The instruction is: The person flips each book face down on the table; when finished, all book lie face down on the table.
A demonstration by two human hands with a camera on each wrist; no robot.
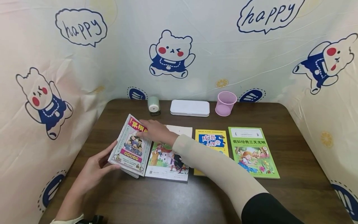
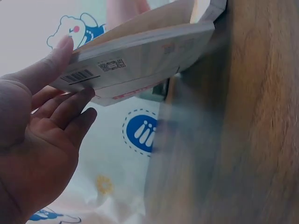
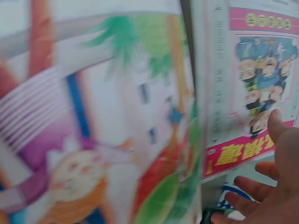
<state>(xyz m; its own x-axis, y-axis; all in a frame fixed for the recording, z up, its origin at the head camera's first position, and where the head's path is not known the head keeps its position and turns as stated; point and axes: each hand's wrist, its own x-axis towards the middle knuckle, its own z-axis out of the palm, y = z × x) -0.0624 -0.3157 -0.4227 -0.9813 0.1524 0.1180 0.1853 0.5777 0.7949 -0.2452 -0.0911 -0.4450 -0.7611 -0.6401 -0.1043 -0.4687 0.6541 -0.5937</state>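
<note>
A pale book with a pink title band [image 1: 133, 146] is tilted up at the far left of the row. My left hand [image 1: 93, 169] pinches its left edge. In the left wrist view, the thumb [image 2: 58, 53] is on top and the fingers lie under the back cover, by a barcode [image 2: 77, 76]. My right hand [image 1: 158, 130] reaches across to its upper right corner. There the thumb [image 3: 276, 122] touches the front cover while the other fingers extend loosely past the top edge. Beneath the right forearm lies a white picture-covered book [image 1: 165, 168], partly hidden.
A yellow book [image 1: 211, 137], partly covered by the right sleeve, and a green book [image 1: 251, 155] lie to the right on the brown table [image 1: 156, 202]. Along the back stand a small pale green cylinder [image 1: 153, 104], a white flat case [image 1: 189, 108] and a pink cup [image 1: 225, 104].
</note>
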